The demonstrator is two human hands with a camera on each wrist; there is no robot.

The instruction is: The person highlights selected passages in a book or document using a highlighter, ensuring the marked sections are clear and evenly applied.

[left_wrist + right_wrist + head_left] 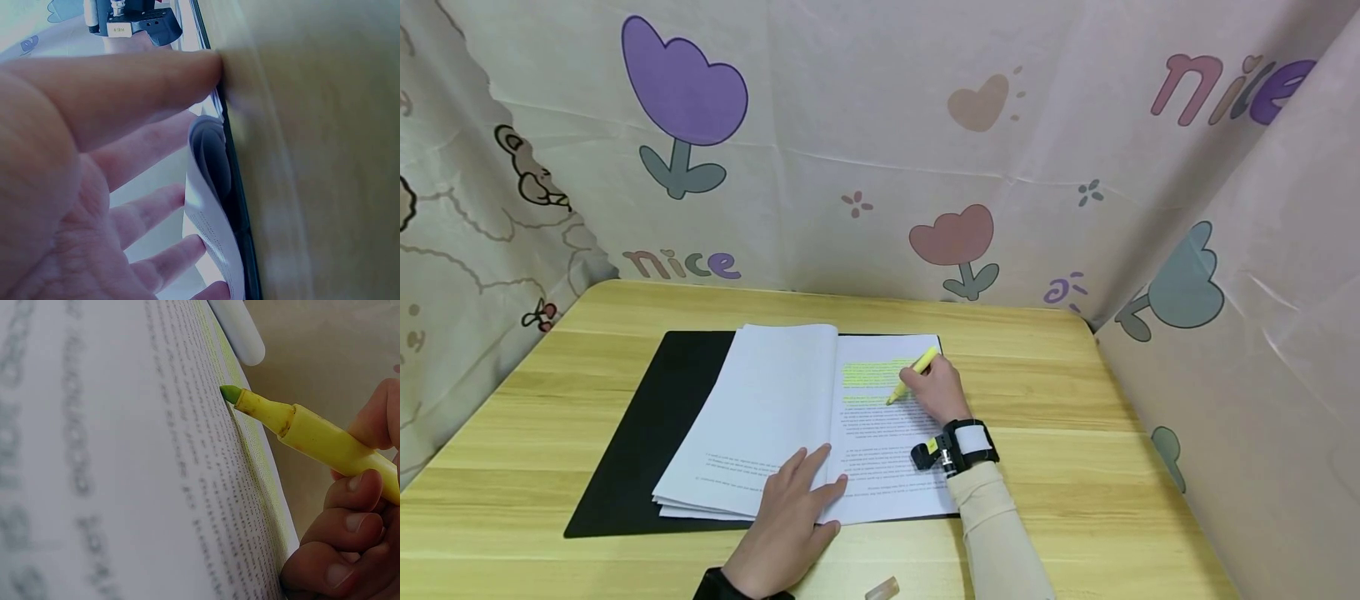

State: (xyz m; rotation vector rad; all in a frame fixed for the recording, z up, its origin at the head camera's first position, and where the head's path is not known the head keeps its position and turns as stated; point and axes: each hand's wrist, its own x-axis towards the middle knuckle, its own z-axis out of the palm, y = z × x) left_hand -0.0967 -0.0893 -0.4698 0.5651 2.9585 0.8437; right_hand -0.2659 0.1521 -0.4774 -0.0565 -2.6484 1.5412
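A stack of printed pages lies spread like a book, with a mostly blank left page [767, 400] and a text-filled right page [887, 458]. Yellow highlighting covers several upper lines of the right page. My right hand [942, 392] grips a yellow highlighter [331, 440], its green-looking tip [230, 394] right at a text line just under the marked block. Fingers spread, my left hand [790, 521] rests across the lower middle of the pages. In the left wrist view its fingertips [194, 247] press on the curved paper near the fold.
Under the pages sits a black folder [647, 442], its cover reaching out to the left. A small translucent cap [882, 588] lies at the front of the wooden table [1037, 358]. Printed curtains [820, 108] enclose the back and sides. Wrist cameras [931, 452] are strapped on.
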